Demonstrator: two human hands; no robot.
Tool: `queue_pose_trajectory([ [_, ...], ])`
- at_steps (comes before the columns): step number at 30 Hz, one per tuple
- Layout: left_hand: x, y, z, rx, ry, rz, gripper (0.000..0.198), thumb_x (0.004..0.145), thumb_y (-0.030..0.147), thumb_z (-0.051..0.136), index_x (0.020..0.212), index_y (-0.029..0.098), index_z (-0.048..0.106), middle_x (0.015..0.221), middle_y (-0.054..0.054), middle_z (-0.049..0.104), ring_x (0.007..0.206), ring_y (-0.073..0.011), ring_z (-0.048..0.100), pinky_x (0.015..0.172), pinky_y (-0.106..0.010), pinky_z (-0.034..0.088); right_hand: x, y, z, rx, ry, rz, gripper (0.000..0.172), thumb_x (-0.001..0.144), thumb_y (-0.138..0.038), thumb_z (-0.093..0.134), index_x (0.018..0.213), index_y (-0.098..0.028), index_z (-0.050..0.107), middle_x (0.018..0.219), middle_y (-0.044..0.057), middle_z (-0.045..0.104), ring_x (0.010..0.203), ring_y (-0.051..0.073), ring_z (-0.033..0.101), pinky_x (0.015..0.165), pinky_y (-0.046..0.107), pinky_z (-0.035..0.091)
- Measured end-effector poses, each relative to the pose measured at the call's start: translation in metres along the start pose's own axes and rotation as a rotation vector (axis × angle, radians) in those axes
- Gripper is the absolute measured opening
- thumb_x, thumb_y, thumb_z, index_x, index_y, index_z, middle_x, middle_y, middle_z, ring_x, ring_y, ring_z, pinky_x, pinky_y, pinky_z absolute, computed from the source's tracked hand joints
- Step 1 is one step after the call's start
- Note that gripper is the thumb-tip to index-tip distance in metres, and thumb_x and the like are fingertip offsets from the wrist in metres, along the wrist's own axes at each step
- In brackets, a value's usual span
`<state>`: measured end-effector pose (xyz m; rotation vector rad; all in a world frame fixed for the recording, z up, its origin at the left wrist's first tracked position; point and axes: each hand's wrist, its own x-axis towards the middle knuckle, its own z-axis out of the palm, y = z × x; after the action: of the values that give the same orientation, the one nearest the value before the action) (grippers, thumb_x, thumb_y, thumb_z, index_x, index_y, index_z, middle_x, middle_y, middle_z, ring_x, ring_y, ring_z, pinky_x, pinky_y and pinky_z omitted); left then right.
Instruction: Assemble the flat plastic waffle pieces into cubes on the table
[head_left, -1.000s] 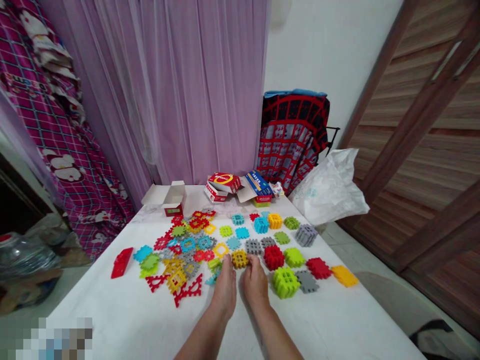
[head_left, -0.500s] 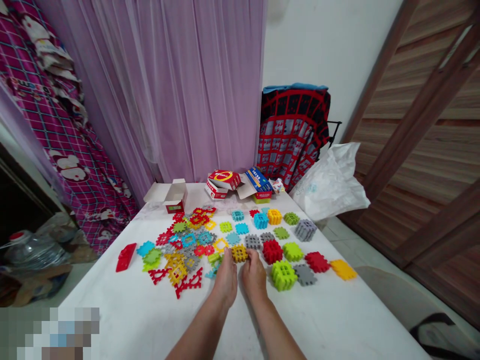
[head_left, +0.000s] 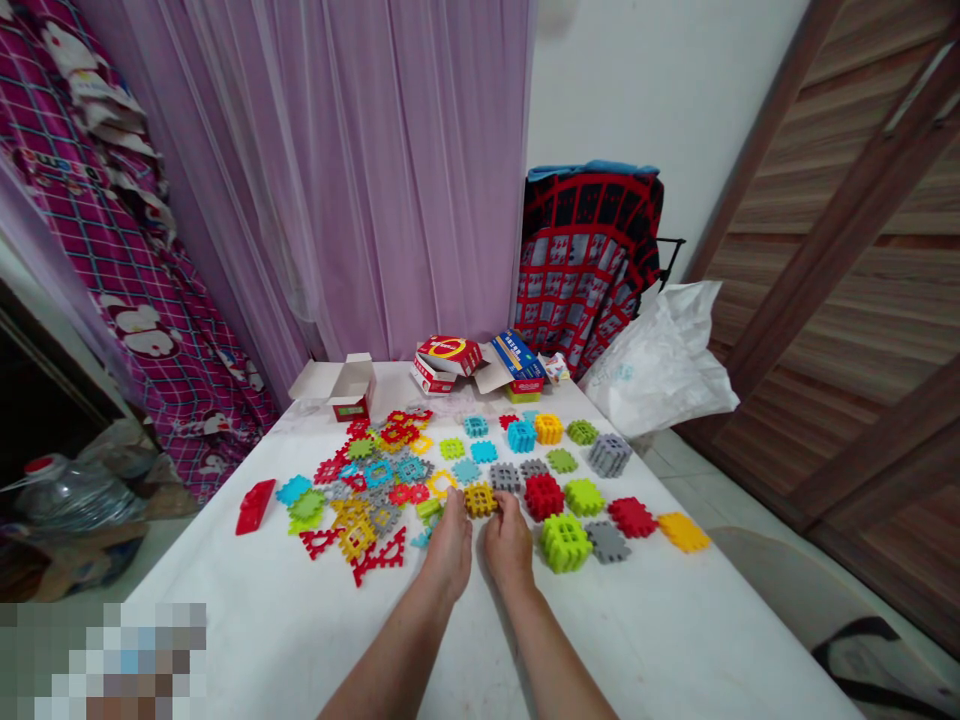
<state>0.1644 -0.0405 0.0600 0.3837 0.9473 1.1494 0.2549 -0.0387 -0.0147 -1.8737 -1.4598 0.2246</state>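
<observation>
Single head-worn view, looking forward and down over white-topped table (head_left: 247,645), close below; lilac curtain (head_left: 420,200) beyond, farther off.

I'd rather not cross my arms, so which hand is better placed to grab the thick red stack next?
Probably your right hand: it's nearest the thick red stack. Your left hand is at the mustard stack's left side and would likely have to cross the right.

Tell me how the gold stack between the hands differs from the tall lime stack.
The gold stack sits between the left hand and right hand; the lime stack stands right of both. The gold stack looks lower, the lime stack taller. Both have toothed edges and holed tops.
</observation>
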Motion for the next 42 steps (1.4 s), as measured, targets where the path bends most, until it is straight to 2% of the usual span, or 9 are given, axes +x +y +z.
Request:
queue_pose_trajectory([
  [4,0.001,0.002,-0.008,-0.007,0.011,-0.034,0.05,0.099,0.046,0.034,0.136,0.018,0.053,0.161,-0.01,0.03,0.147,-0.0158,0.026,0.12,-0.031,0.022,0.0,-0.004,-0.006,0.016,-0.064,0.041,0.048,0.085,-0.008,0.03,0.129,-0.013,0.05,0.122,0.017,0.065,0.113,0.025,0.062,0.096,0.036,0.047],
  [8,0.001,0.013,-0.027,-0.031,-0.037,-0.07,0.06,0.097,0.055,0.029,0.131,0.014,0.058,0.154,-0.016,0.041,0.141,-0.0197,0.039,0.118,-0.033,0.029,-0.001,-0.001,-0.004,0.096,-0.014,0.024,0.048,0.084,-0.009,0.033,0.127,-0.015,0.052,0.122,0.016,0.066,0.114,0.026,0.061,0.097,0.039,0.047],
  [14,-0.001,0.034,-0.078,-0.139,-0.299,-0.118,0.066,0.094,0.061,0.03,0.116,0.011,0.067,0.146,-0.016,0.051,0.135,-0.0242,0.049,0.116,-0.038,0.034,-0.003,0.006,0.007,0.266,0.125,0.017,0.044,0.084,-0.012,0.033,0.123,-0.016,0.053,0.116,0.016,0.068,0.109,0.027,0.063,0.096,0.043,0.048],
  [19,-0.006,0.053,-0.124,-0.171,-0.431,-0.031,0.054,0.094,0.053,0.045,0.126,0.013,0.063,0.146,-0.016,0.052,0.137,-0.0271,0.046,0.119,-0.043,0.028,-0.004,0.011,0.009,0.273,0.327,-0.204,0.034,0.086,-0.016,0.037,0.115,-0.017,0.056,0.113,0.015,0.068,0.106,0.026,0.063,0.092,0.044,0.05],
  [22,-0.012,0.07,-0.15,-0.196,-0.345,0.026,0.048,0.093,0.049,0.048,0.123,0.015,0.065,0.14,-0.014,0.058,0.133,-0.0257,0.05,0.119,-0.043,0.029,-0.007,0.004,0.002,0.244,0.409,-0.387,0.027,0.088,-0.016,0.041,0.11,-0.018,0.057,0.116,0.013,0.065,0.11,0.025,0.06,0.094,0.046,0.047],
  [28,-0.014,0.098,-0.19,-0.038,0.045,0.332,0.036,0.079,0.04,0.069,0.11,0.02,0.07,0.126,-0.009,0.068,0.12,-0.0229,0.062,0.112,-0.041,0.04,-0.019,-0.02,-0.006,0.192,0.369,-0.6,0.021,0.091,-0.013,0.045,0.105,-0.02,0.058,0.107,0.008,0.067,0.103,0.022,0.059,0.09,0.04,0.046],
  [34,-0.002,0.087,-0.206,0.641,0.327,0.684,0.043,0.068,0.049,0.075,0.1,0.021,0.071,0.108,-0.009,0.074,0.108,-0.0273,0.066,0.102,-0.046,0.047,-0.031,-0.035,-0.002,0.197,0.238,-0.713,0.021,0.09,-0.009,0.046,0.102,-0.02,0.059,0.094,0.004,0.069,0.09,0.018,0.061,0.082,0.033,0.046],
  [39,-0.002,0.071,-0.205,1.306,0.312,1.04,0.039,0.077,0.044,0.066,0.109,0.022,0.07,0.117,-0.01,0.072,0.119,-0.0308,0.059,0.109,-0.052,0.038,-0.036,-0.038,0.0,0.229,0.149,-0.682,0.021,0.087,-0.008,0.046,0.094,-0.021,0.062,0.085,0.003,0.069,0.08,0.017,0.062,0.074,0.031,0.048],
  [42,-0.006,0.066,-0.201,1.563,0.357,1.045,0.048,0.077,0.043,0.068,0.119,0.02,0.066,0.123,-0.012,0.069,0.125,-0.033,0.055,0.113,-0.056,0.029,-0.035,-0.036,0.001,0.253,0.142,-0.664,0.023,0.086,-0.007,0.045,0.092,-0.021,0.063,0.083,0.002,0.07,0.078,0.017,0.064,0.073,0.029,0.05],
])
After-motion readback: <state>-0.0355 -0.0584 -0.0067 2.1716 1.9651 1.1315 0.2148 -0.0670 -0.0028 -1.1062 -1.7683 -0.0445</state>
